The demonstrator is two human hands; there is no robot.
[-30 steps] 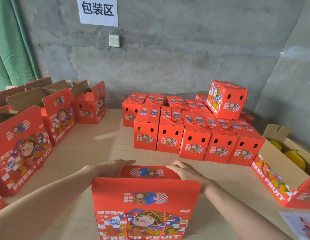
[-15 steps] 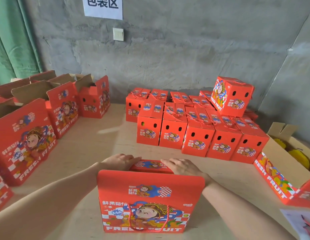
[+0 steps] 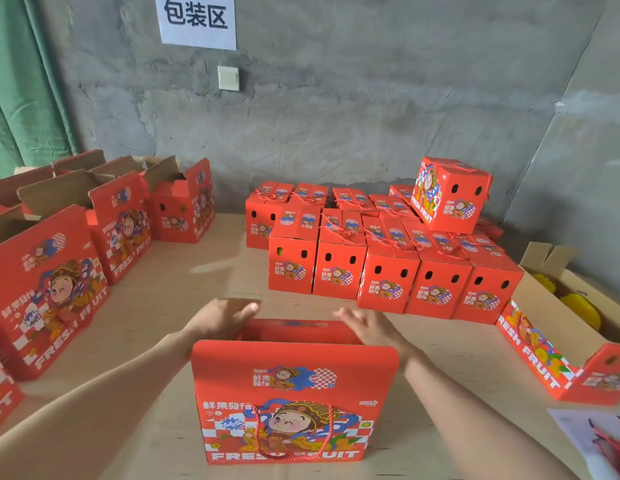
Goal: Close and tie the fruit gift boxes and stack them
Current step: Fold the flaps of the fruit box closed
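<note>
Gift box [image 3: 294, 386]: upright at the table's [image 3: 184, 292] near edge, front flap raised.
Left hand [image 3: 222, 318]: flat, fingers straight, on the rear flap [image 3: 294, 329], apparently to close it.
Right hand [image 3: 369, 327]: fingers spread, empty, over that flap.

Two hands [image 3: 222, 318], five closed boxes [image 3: 384, 282] in front, one stacked box [image 3: 450, 195], one sign [image 3: 196, 19].

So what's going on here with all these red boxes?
A person is closing a fruit gift box on the table. The left hand and right hand, fingers open, are at its far top flap; the near flap stands up. Closed boxes sit in rows behind, with a stacked box on top.
</note>
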